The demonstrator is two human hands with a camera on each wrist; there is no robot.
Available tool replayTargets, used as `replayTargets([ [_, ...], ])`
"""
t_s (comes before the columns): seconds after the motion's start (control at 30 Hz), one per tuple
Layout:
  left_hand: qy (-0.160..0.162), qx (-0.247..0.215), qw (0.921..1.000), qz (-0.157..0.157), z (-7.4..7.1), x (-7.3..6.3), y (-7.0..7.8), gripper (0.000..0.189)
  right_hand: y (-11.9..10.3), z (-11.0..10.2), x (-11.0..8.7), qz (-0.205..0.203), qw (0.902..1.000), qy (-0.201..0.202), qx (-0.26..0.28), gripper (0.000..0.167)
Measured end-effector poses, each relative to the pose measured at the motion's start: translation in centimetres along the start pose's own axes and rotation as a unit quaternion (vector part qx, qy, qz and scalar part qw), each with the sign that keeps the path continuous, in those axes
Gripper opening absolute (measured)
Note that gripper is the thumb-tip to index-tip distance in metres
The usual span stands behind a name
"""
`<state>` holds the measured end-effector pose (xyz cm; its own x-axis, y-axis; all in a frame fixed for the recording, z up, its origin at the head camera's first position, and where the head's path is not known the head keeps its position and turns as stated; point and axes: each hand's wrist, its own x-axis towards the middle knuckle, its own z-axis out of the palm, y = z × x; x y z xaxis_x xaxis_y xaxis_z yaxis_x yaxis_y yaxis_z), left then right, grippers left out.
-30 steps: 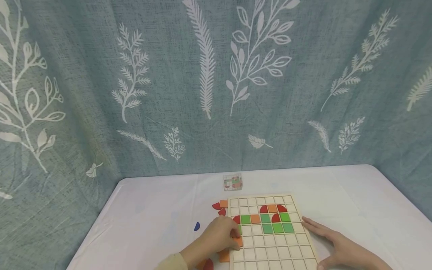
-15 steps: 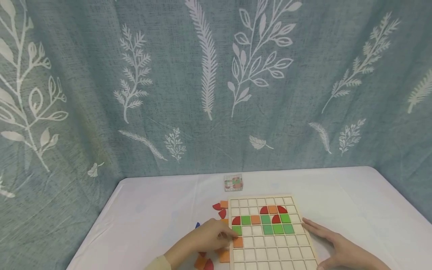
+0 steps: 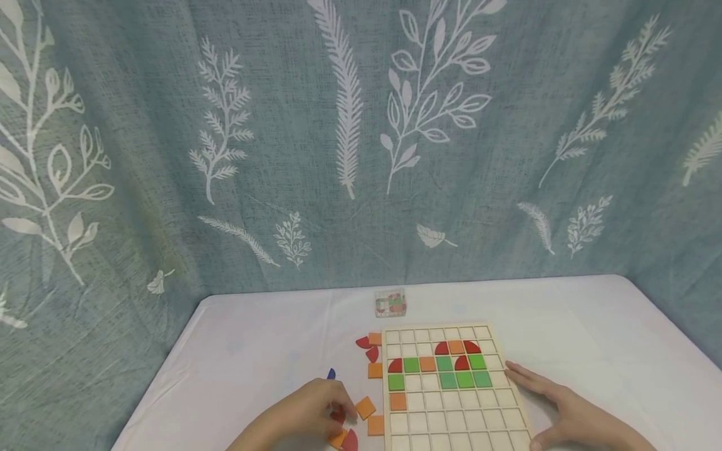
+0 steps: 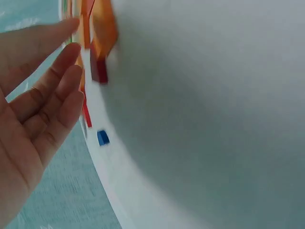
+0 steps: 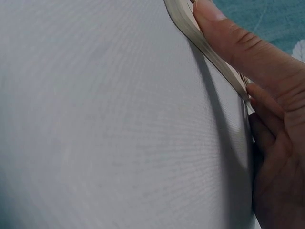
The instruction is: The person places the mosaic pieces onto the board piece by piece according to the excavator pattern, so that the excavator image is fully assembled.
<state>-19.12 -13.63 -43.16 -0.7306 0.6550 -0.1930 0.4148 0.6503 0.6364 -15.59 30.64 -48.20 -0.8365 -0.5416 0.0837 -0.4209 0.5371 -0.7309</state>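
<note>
In the head view, my left hand (image 3: 313, 410) hovers over loose pieces left of the board, fingers loosely bent, nothing visible between them. Beside its fingertips lie an orange square tile (image 3: 365, 408) and a red quarter-circle tile (image 3: 350, 440); another red piece is partly hidden beneath the hand. The left wrist view shows the fingers (image 4: 71, 52) apart from the orange and red pieces. My right hand (image 3: 564, 413) rests against the right edge of the wooden grid board (image 3: 451, 423), its fingers fairly straight. In the right wrist view, its thumb (image 5: 252, 52) touches the board's rim.
Green, orange and red tiles, such as a green square (image 3: 397, 382), fill several upper cells. More orange squares (image 3: 375, 426) lie along the board's left edge. A blue piece (image 3: 331, 374) sits behind my left hand. Beyond the board stands a small clear box (image 3: 390, 303).
My left hand has let go of the orange square in the board's left column and moved left and nearer, over the loose pieces. My right hand has stayed at the board's edge.
</note>
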Motion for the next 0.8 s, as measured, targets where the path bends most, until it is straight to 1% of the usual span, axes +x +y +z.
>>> replayTargets([
  [0.07, -0.009, 0.003, 0.9999, -0.005, 0.4, -0.3, 0.3, 0.016, 0.0, 0.0, 0.0, -0.007, 1.0000, 0.000, 0.005, 0.096],
  [0.17, -0.013, 0.024, 0.9995, -0.019, 0.9, -0.6, 0.7, 0.014, 0.0, 0.0, 0.1, -0.017, 0.9998, 0.001, 0.006, 0.096],
  [0.27, -0.019, 0.036, 0.9984, -0.039, 1.0, -0.7, 1.0, 0.013, 0.1, 0.0, 0.1, -0.013, 0.9999, 0.001, 0.007, 0.097],
  [0.3, -0.022, 0.041, 0.9981, -0.039, 1.0, -0.8, 1.0, 0.013, 0.1, 0.0, 0.1, -0.013, 0.9999, 0.002, 0.005, 0.097],
  [0.37, -0.020, 0.054, 0.9980, -0.028, 1.0, -0.8, 1.1, 0.014, 0.2, 0.0, 0.0, -0.013, 0.9999, 0.004, 0.001, 0.097],
  [0.5, -0.021, 0.016, 0.9985, -0.049, 1.3, -1.1, 1.4, 0.008, 0.2, 0.0, 0.0, -0.011, 0.9999, 0.002, 0.004, 0.097],
  [0.57, -0.021, -0.007, 0.9977, -0.064, 1.5, -1.2, 1.6, 0.005, 0.1, -0.1, 0.0, -0.005, 1.0000, 0.002, 0.004, 0.097],
  [0.6, -0.023, -0.014, 0.9971, -0.071, 1.5, -1.4, 1.6, 0.004, 0.0, -0.1, 0.0, -0.001, 1.0000, 0.003, 0.002, 0.096],
  [0.7, -0.029, -0.010, 0.9970, -0.072, 1.7, -1.6, 1.7, 0.002, -0.1, -0.1, 0.0, 0.008, 1.0000, 0.005, -0.002, 0.096],
  [0.8, -0.034, -0.037, 0.9948, -0.089, 1.8, -1.8, 1.7, 0.004, -0.1, -0.1, 0.0, 0.008, 1.0000, 0.004, 0.002, 0.096],
])
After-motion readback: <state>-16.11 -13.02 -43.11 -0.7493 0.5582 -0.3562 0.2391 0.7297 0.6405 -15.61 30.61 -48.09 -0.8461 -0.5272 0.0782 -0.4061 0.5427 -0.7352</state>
